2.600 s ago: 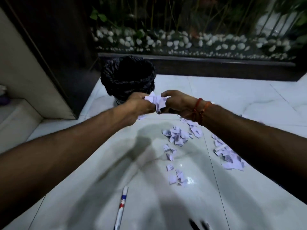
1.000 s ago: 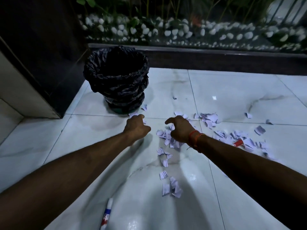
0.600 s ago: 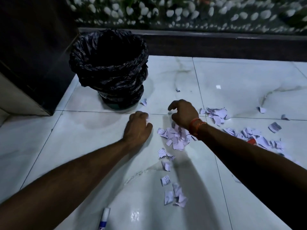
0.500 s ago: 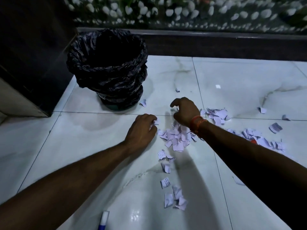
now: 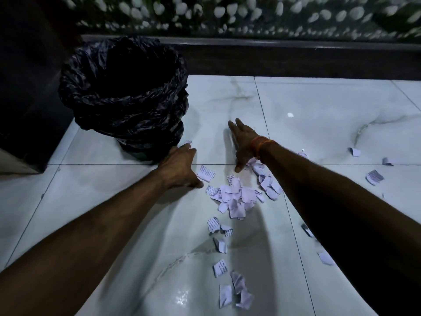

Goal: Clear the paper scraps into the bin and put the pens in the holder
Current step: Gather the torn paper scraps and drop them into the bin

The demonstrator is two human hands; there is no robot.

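A bin (image 5: 124, 96) lined with a black bag stands at the far left on the white tiled floor. Between my hands lies a heap of torn paper scraps (image 5: 237, 195). My left hand (image 5: 180, 166) lies flat on the floor with fingers spread, fingertips touching a small scrap (image 5: 188, 142) by the bin's base. My right hand (image 5: 245, 141) is spread open, palm down, at the far edge of the heap, holding nothing. A trail of scraps (image 5: 232, 290) runs toward me. No pen or holder is in view.
More scraps (image 5: 373, 176) lie scattered to the right, and one tiny piece (image 5: 290, 114) sits farther out. A dark raised ledge (image 5: 273, 55) with white pebbles behind it borders the floor. A dark wall panel (image 5: 27, 87) stands left of the bin.
Both hands have spread open and reached farther forward, the left toward the bin's base, the right past the heap. The view has tipped down and the pen has left the frame.
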